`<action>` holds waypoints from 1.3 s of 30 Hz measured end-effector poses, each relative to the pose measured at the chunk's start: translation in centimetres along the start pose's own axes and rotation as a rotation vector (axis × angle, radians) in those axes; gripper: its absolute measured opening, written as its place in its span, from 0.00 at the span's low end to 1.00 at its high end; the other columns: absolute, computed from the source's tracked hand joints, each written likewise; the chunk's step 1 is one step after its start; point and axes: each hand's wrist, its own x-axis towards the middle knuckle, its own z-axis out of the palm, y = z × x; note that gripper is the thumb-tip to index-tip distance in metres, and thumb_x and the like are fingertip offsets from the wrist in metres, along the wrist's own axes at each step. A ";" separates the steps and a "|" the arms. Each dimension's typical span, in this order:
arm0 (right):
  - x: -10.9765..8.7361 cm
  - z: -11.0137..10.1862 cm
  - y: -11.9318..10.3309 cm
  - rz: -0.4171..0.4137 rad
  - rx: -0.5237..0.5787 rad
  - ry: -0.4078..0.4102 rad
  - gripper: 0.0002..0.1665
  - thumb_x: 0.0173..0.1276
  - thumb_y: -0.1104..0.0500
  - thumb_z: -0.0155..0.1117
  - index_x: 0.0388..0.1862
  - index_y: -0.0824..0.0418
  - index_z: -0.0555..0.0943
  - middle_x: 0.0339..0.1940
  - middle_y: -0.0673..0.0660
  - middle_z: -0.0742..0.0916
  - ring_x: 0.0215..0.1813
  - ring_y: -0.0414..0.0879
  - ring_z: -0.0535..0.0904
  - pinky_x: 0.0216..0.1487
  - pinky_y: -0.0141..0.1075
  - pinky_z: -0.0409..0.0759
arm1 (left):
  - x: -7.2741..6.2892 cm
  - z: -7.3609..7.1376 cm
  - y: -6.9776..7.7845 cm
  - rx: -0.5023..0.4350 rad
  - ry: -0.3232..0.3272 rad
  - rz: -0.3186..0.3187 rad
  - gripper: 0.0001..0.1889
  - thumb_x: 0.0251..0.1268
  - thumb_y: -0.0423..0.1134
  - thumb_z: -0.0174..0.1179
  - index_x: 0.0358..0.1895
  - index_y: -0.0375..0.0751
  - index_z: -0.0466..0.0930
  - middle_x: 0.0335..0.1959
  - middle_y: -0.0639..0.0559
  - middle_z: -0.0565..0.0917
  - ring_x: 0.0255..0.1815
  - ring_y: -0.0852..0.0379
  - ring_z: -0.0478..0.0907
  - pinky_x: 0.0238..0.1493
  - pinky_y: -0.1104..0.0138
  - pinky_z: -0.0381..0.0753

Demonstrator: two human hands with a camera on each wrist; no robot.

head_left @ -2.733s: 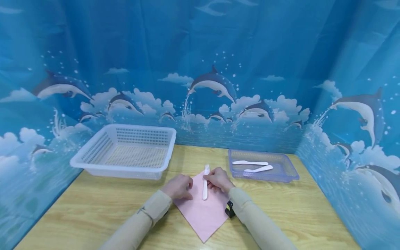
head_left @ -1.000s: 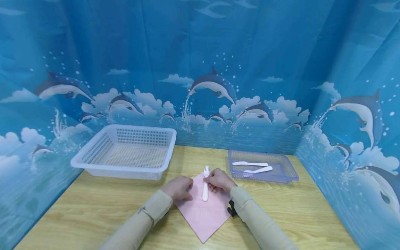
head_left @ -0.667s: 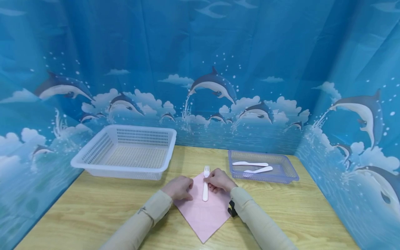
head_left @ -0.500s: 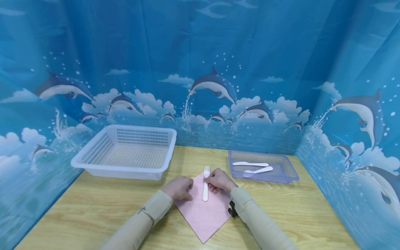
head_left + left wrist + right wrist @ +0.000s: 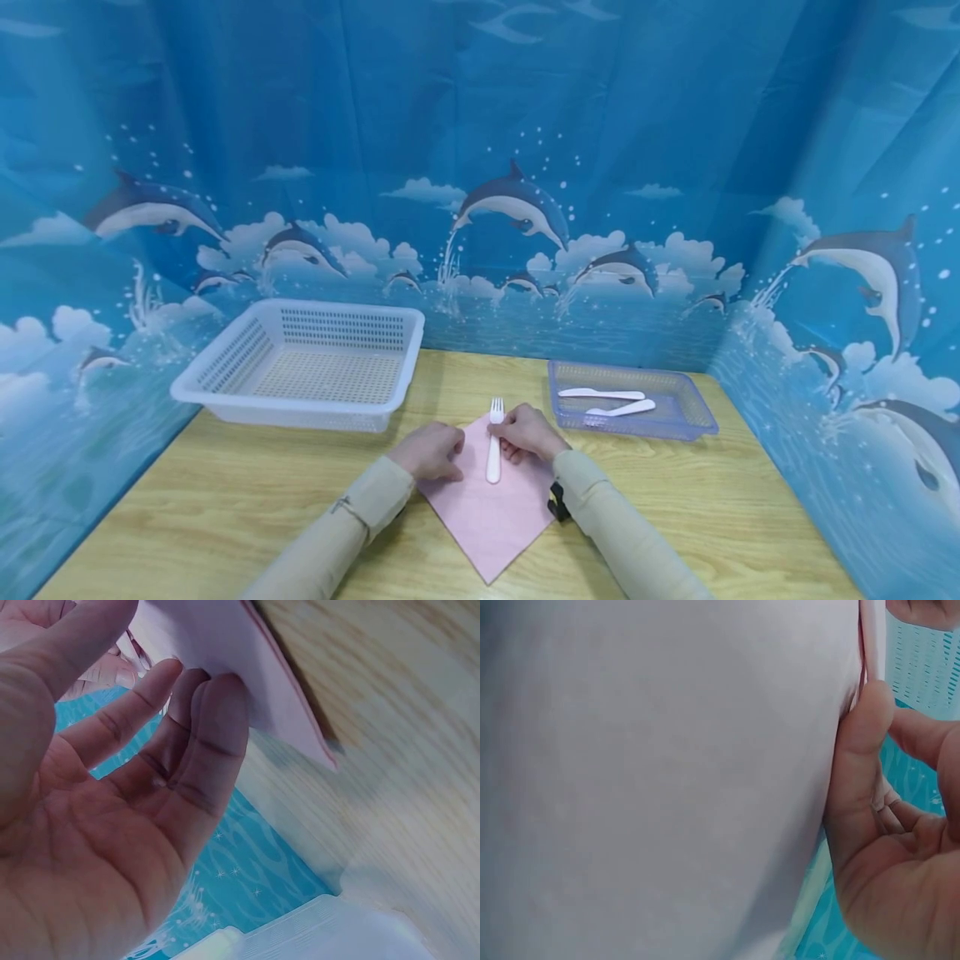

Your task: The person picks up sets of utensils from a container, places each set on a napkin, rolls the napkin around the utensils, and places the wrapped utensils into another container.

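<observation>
A pink folded napkin [image 5: 489,527] lies on the table with one corner toward the near edge. On its far half lies a white plastic fork [image 5: 492,467], tines pointing away and past the far corner. My right hand [image 5: 529,432] pinches the fork near its neck between thumb and forefinger. On the napkin's left side, my left hand [image 5: 429,451] rests with fingers loosely bent. The left wrist view has its fingertips against the napkin [image 5: 292,712] and the thumb apart. In the right wrist view, the napkin [image 5: 652,780] fills most of the picture beside the right thumb.
A large white slotted basket [image 5: 390,410] stands at the back left of the wooden table [image 5: 187,517]. At the back right, a shallow purple basket [image 5: 693,404] holds a white plastic knife [image 5: 600,393] and another white plastic utensil [image 5: 630,407]. A blue dolphin-print curtain [image 5: 405,100] surrounds the table.
</observation>
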 end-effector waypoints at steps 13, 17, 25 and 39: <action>-0.5 -0.7 -0.1 -0.019 -0.020 0.010 0.17 0.70 0.52 0.63 0.26 0.63 0.79 0.16 0.54 0.83 0.14 0.40 0.78 0.20 0.36 0.82 | -0.5 -0.2 0.5 0.022 0.019 -0.006 0.14 0.49 0.42 0.74 0.27 0.44 0.76 0.22 0.56 0.73 0.26 0.59 0.69 0.30 0.67 0.72; -1.0 -1.2 -0.5 -0.056 -0.047 0.008 0.18 0.70 0.52 0.62 0.27 0.65 0.81 0.17 0.55 0.83 0.15 0.41 0.78 0.21 0.37 0.83 | -0.6 -0.2 0.5 0.026 0.044 0.005 0.14 0.49 0.40 0.74 0.24 0.44 0.75 0.20 0.56 0.72 0.24 0.59 0.69 0.29 0.67 0.71; -1.4 -2.0 -0.9 -0.180 -0.134 0.034 0.13 0.70 0.59 0.61 0.30 0.67 0.83 0.17 0.58 0.83 0.15 0.42 0.76 0.19 0.33 0.78 | 0.1 -0.2 0.8 -0.032 0.123 0.059 0.10 0.52 0.38 0.71 0.23 0.43 0.78 0.18 0.56 0.76 0.20 0.61 0.70 0.24 0.69 0.71; -2.1 -4.3 -1.2 -0.495 -0.532 0.226 0.05 0.67 0.61 0.63 0.33 0.60 0.85 0.24 0.48 0.84 0.25 0.36 0.75 0.28 0.28 0.76 | 2.6 -0.6 3.4 -0.020 0.203 0.079 0.07 0.59 0.41 0.68 0.27 0.43 0.84 0.25 0.54 0.84 0.24 0.61 0.76 0.29 0.69 0.75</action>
